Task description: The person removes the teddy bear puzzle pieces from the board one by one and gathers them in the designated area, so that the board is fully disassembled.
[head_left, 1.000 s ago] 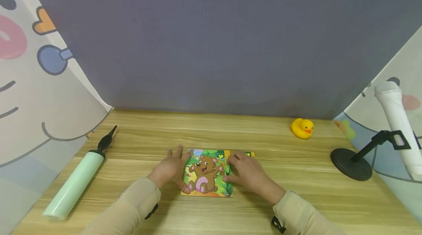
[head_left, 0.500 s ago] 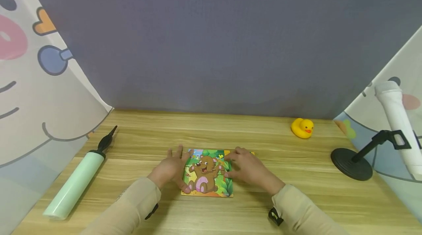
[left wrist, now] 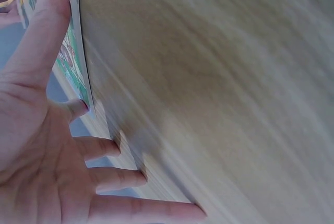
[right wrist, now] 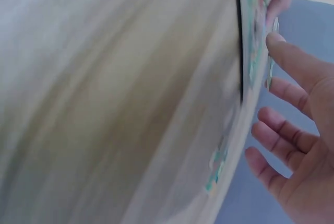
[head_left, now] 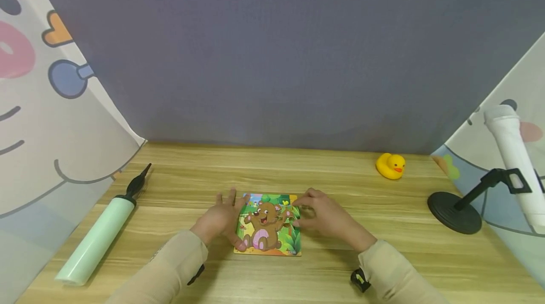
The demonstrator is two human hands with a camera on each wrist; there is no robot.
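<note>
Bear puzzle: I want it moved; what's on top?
Over the puzzle, the left hand lays its thumb on the near left corner; the right hand holds a piece above the right side. What they cover is hidden.

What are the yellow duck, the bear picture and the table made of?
Duck: probably rubber or soft plastic, with a smooth, rounded skin.
Bear picture: perhaps thin wood or stiff card, with a printed, colourful face and pale, slim edge.
Table: maybe smooth wood, or imitation; grain streaks cross it.

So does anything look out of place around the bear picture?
Yes: the right wrist view shows a small colourful piece lying on the table, apart from the bear picture, so it looks stray. Nothing looks spilled.
</note>
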